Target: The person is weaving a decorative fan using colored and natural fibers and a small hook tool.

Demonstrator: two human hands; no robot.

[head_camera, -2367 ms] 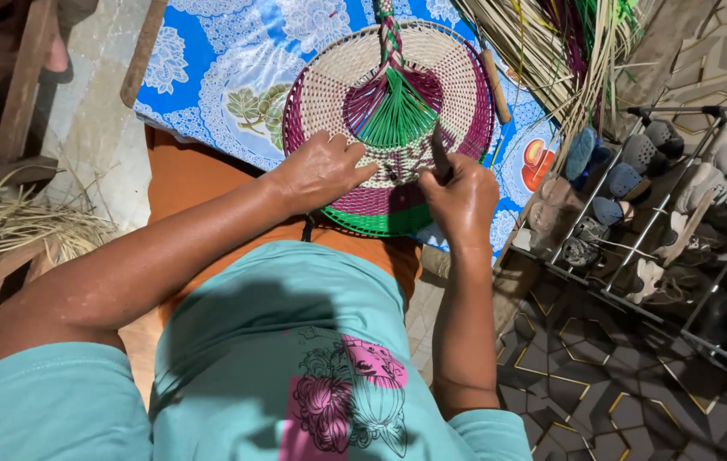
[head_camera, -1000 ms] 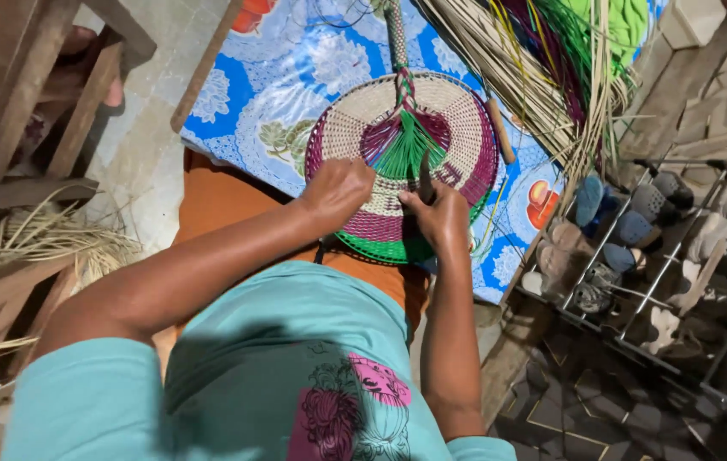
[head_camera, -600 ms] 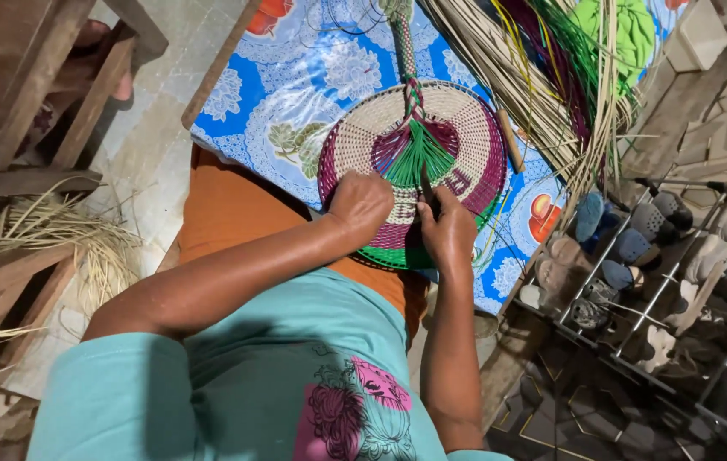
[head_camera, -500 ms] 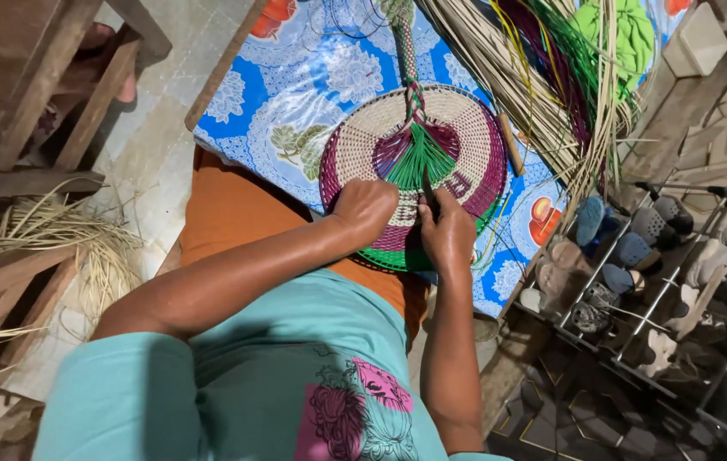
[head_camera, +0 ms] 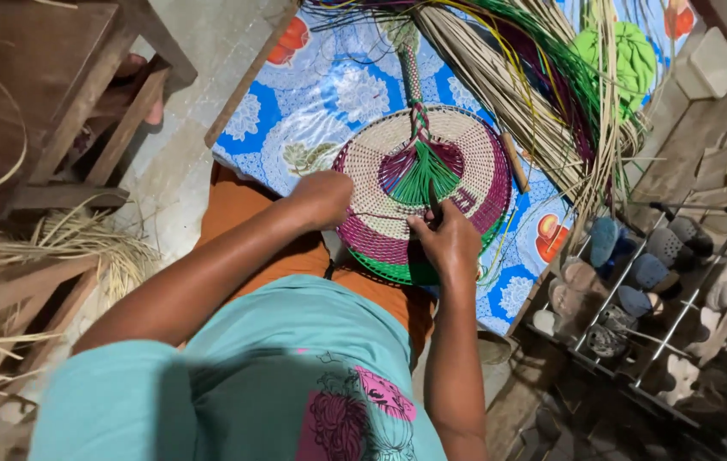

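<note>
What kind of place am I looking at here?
Probably a home craft corner used for weaving. A half-woven round fan lies on a blue flowered tablecloth, beside bundles of dyed and plain reed strips, and a shoe rack stands alongside.

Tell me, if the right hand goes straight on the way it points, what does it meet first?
The right hand points up the woven fan. It would probably meet the green tassel at the fan's centre first, then the braided handle. Height above the fan is unclear.
</note>
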